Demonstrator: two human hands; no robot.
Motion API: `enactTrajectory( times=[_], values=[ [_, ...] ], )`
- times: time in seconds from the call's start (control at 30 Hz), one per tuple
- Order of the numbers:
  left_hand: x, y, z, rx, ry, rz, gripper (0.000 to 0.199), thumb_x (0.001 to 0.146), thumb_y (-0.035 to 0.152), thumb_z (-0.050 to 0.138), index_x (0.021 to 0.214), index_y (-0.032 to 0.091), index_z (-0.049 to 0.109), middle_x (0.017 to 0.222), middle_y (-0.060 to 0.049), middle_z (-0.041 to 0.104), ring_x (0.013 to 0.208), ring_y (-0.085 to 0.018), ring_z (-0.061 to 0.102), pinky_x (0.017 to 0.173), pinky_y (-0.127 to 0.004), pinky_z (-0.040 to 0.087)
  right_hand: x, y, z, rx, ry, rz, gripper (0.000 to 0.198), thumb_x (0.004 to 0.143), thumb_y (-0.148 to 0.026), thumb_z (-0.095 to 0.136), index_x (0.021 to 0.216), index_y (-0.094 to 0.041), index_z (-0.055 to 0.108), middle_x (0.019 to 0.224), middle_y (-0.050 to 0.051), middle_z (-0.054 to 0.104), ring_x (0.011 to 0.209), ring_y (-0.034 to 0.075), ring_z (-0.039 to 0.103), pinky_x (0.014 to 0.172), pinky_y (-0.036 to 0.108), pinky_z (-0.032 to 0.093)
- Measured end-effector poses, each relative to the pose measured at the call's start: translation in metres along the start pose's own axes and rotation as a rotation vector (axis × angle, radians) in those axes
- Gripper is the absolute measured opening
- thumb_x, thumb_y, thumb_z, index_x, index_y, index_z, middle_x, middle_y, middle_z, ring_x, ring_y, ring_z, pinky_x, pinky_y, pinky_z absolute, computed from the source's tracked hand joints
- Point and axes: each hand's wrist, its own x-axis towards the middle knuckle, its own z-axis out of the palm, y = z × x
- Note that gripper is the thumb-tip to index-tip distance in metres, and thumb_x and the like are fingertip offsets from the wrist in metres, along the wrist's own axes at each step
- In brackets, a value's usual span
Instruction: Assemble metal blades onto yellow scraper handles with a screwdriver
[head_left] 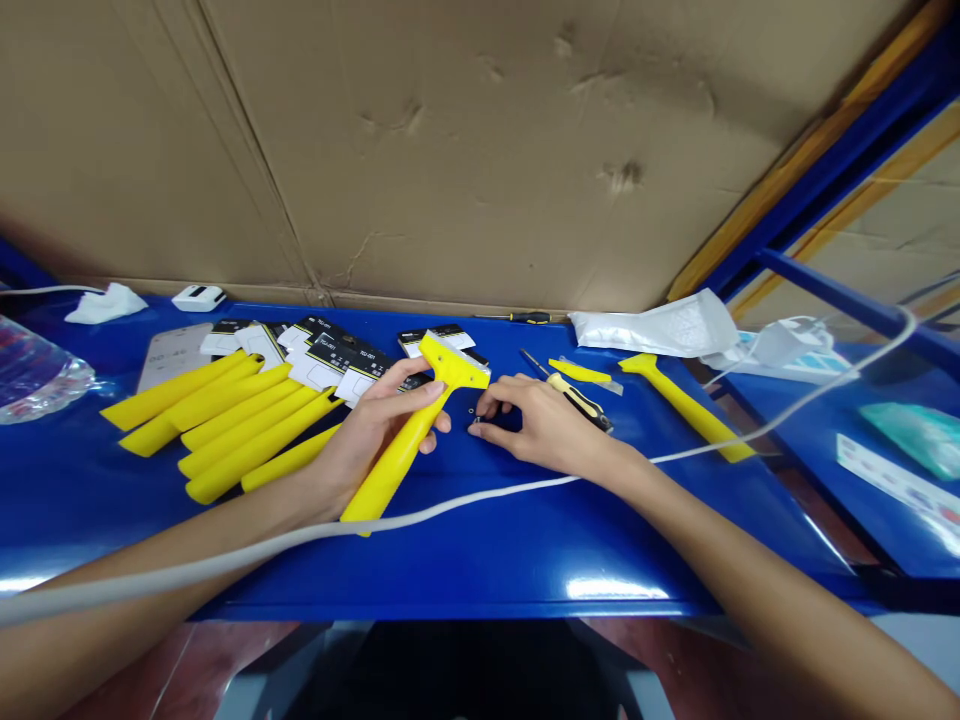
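Observation:
My left hand (352,440) is wrapped round the handle of a yellow scraper (397,455), its wide head tilted up and to the right. My right hand (536,420) is low over the table, thumb and forefinger pinched together. At those fingertips is a tiny metal piece, too small to name. A small ring-like part (471,411) lies just left of the fingers. Right behind that hand rests a screwdriver (577,398) with a cream and black handle, partly hidden by the hand.
Several yellow scraper handles (240,425) lie at left, beside printed cards (330,360). Another yellow scraper (682,405) is at right. A yellow strip (579,371), a second screwdriver (529,318) and a white packet (652,325) lie behind. A white cable (480,495) crosses in front.

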Motion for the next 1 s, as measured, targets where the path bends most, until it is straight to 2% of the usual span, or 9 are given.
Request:
enactTrajectory(
  times=[0.07, 0.17, 0.27, 0.4, 0.53, 0.73, 0.93, 1.0],
  values=[
    [0.001, 0.0, -0.001, -0.007, -0.004, 0.015, 0.045, 0.083, 0.021, 0.086, 0.123, 0.021, 0.066, 0.093, -0.005, 0.07, 0.069, -0.016, 0.067, 0.05, -0.021, 0.05, 0.002, -0.001, 0.002, 0.013, -0.006, 0.005, 0.013, 0.098, -0.032, 0.079, 0.097, -0.021, 0.072, 0.097, 0.004, 0.077, 0.09, 0.022, 0.07, 0.084, 0.036, 0.052],
    [0.002, 0.0, -0.003, -0.014, -0.018, 0.029, 0.044, 0.083, 0.021, 0.086, 0.123, 0.022, 0.066, 0.098, -0.006, 0.07, 0.07, -0.016, 0.068, 0.049, -0.02, 0.05, 0.003, -0.005, 0.003, -0.017, -0.036, -0.015, 0.005, 0.101, -0.025, 0.075, 0.098, -0.021, 0.072, 0.097, 0.004, 0.077, 0.092, 0.022, 0.069, 0.087, 0.036, 0.052],
    [0.003, 0.0, -0.004, -0.022, -0.025, 0.039, 0.044, 0.083, 0.022, 0.086, 0.122, 0.022, 0.066, 0.1, -0.006, 0.07, 0.07, -0.016, 0.068, 0.049, -0.02, 0.05, 0.002, -0.01, 0.003, -0.15, -0.084, -0.058, 0.005, 0.106, -0.022, 0.066, 0.104, -0.02, 0.07, 0.104, 0.008, 0.075, 0.096, 0.025, 0.069, 0.089, 0.04, 0.053],
    [0.004, 0.0, -0.005, -0.029, -0.029, 0.046, 0.044, 0.082, 0.021, 0.087, 0.12, 0.021, 0.065, 0.099, -0.005, 0.069, 0.069, -0.016, 0.068, 0.05, -0.021, 0.05, -0.002, -0.015, 0.004, -0.384, -0.135, -0.097, 0.019, 0.112, -0.023, 0.049, 0.109, -0.015, 0.066, 0.111, 0.015, 0.072, 0.098, 0.029, 0.067, 0.091, 0.045, 0.053],
    [0.004, 0.001, -0.006, -0.038, -0.026, 0.049, 0.046, 0.082, 0.022, 0.088, 0.121, 0.021, 0.065, 0.1, -0.006, 0.07, 0.069, -0.015, 0.068, 0.05, -0.021, 0.05, -0.004, -0.017, 0.004, -0.506, -0.145, -0.138, 0.018, 0.111, -0.02, 0.048, 0.109, -0.015, 0.065, 0.111, 0.017, 0.071, 0.1, 0.031, 0.067, 0.096, 0.048, 0.053],
    [0.006, 0.0, -0.009, -0.025, -0.034, 0.046, 0.044, 0.084, 0.024, 0.088, 0.122, 0.023, 0.065, 0.098, -0.005, 0.07, 0.07, -0.016, 0.068, 0.051, -0.021, 0.049, -0.005, -0.01, -0.005, -0.434, -0.166, -0.105, 0.011, 0.107, -0.016, 0.052, 0.108, -0.016, 0.063, 0.111, 0.015, 0.071, 0.102, 0.03, 0.067, 0.097, 0.046, 0.053],
    [0.005, 0.004, -0.005, -0.018, -0.012, 0.02, 0.044, 0.085, 0.025, 0.087, 0.122, 0.022, 0.063, 0.087, -0.004, 0.069, 0.065, -0.015, 0.066, 0.05, -0.02, 0.049, -0.011, 0.002, -0.007, -0.405, -0.133, -0.125, 0.015, 0.109, -0.012, 0.048, 0.107, -0.016, 0.062, 0.107, 0.012, 0.068, 0.098, 0.028, 0.065, 0.095, 0.046, 0.054],
    [0.005, 0.006, -0.004, -0.032, 0.001, 0.013, 0.044, 0.084, 0.024, 0.087, 0.12, 0.022, 0.063, 0.09, -0.004, 0.07, 0.065, -0.014, 0.066, 0.049, -0.019, 0.048, -0.013, 0.003, -0.007, -0.399, -0.116, -0.119, 0.017, 0.109, -0.011, 0.046, 0.108, -0.016, 0.062, 0.107, 0.012, 0.068, 0.098, 0.027, 0.065, 0.093, 0.045, 0.054]
  ],
)
